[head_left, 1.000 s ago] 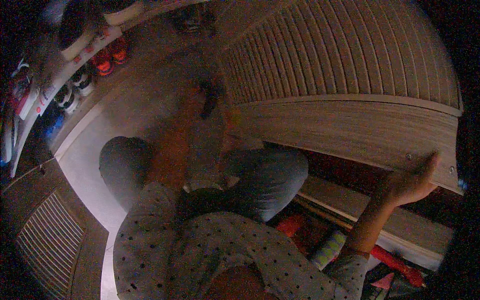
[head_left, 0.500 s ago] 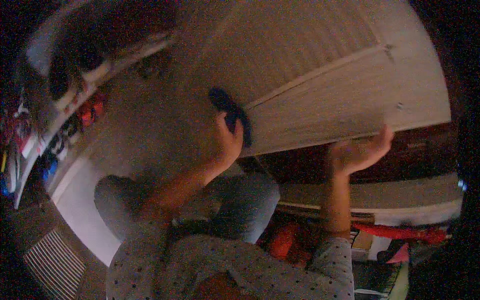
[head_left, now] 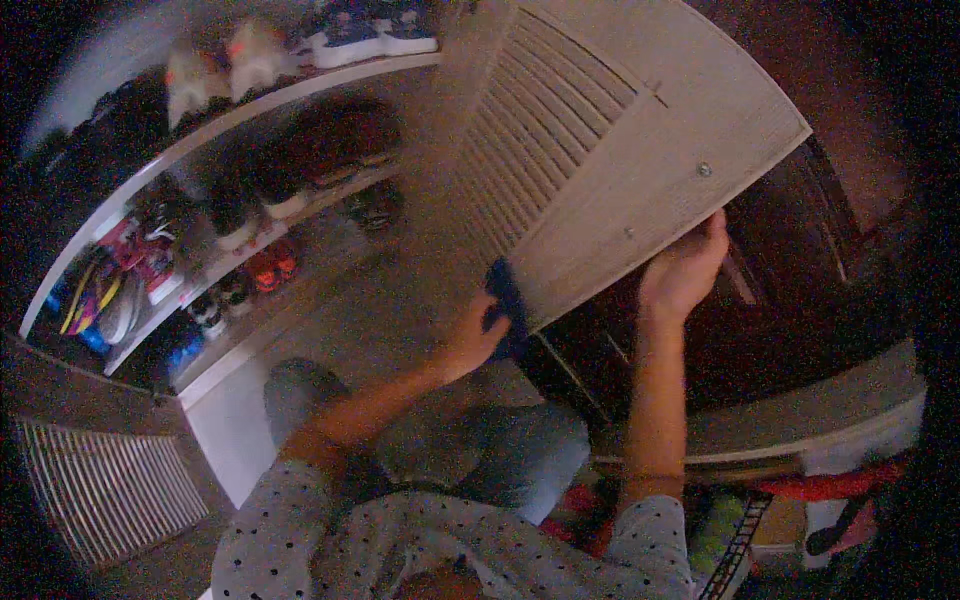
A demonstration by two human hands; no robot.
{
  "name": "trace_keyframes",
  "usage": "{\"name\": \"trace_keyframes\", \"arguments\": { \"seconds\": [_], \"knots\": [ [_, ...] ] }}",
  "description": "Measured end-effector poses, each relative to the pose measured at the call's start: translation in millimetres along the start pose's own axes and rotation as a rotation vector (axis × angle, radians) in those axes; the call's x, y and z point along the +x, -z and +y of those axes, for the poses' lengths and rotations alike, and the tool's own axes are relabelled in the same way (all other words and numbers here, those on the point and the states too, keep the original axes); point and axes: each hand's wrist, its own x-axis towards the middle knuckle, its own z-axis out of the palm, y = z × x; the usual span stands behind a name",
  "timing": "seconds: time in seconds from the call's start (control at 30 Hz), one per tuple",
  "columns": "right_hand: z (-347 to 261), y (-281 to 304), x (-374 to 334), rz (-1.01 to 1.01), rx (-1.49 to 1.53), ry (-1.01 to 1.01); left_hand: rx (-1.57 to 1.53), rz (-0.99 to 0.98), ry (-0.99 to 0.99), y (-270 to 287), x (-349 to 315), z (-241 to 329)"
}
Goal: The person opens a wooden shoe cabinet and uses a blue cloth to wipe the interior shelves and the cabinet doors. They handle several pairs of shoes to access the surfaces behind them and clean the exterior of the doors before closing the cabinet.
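Observation:
A slatted, light wooden cabinet door [head_left: 620,160] hangs at an angle in front of me. My left hand [head_left: 474,340] is closed around a dark blue, soft-looking piece [head_left: 508,290], probably a cloth, against the door's near lower corner. Part of this piece is hidden by my fingers. At the door's lower right edge, my right hand [head_left: 683,275] grips with its thumb side up; some of its fingers are out of sight.
Shoes fill the cabinet shelves [head_left: 290,85] on the left, among them dark sneakers [head_left: 375,30] and red shoes [head_left: 272,272]. Another slatted door [head_left: 115,490] stands at lower left. A dark brown panelled surface [head_left: 800,280] lies behind my right hand; mixed items sit at lower right.
The view has turned, bringing more shoe shelves into sight. The door now stands at a steeper angle. My left hand and the blue piece appear lower and further right, by the door's corner.

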Motion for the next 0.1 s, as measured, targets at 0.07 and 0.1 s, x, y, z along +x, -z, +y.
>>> {"name": "trace_keyframes", "arguments": {
  "seconds": [0.07,0.1],
  "knots": [
    [-6.7,26.2,19.7,-0.035,-0.418,0.162,-0.591,-0.106,0.508,4.1,-25.2,-50.7],
    [-13.3,37.1,29.5,-0.027,-0.518,0.2,-0.583,-0.104,0.513,6.7,-29.1,-50.3]
  ]
}}
